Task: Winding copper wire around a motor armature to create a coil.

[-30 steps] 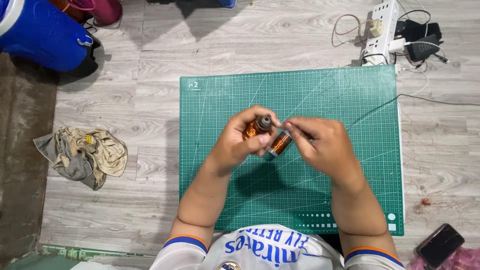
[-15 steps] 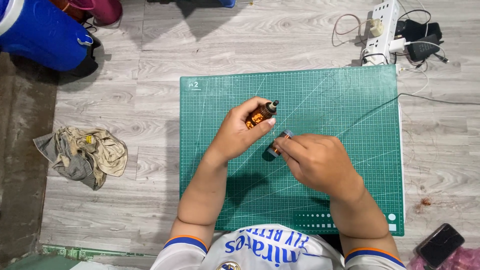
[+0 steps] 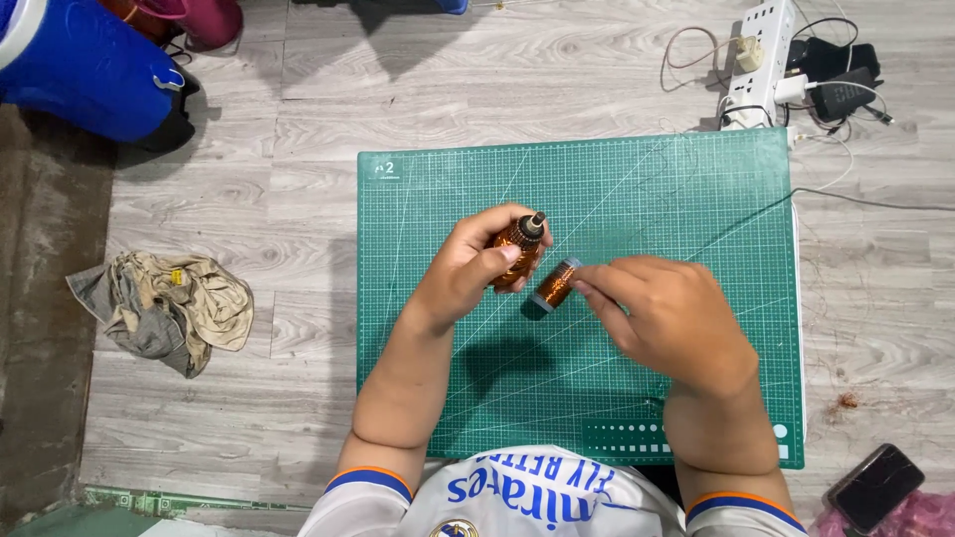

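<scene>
Head view: left hand (image 3: pixel 477 267) is clenched around a copper-wound motor armature (image 3: pixel 517 249), held above the green cutting mat (image 3: pixel 617 398); right hand (image 3: pixel 668 320) pinches a small copper wire spool (image 3: pixel 555 286) just beside it; a crumpled rag (image 3: pixel 164 306) lies well apart on the floor.
</scene>
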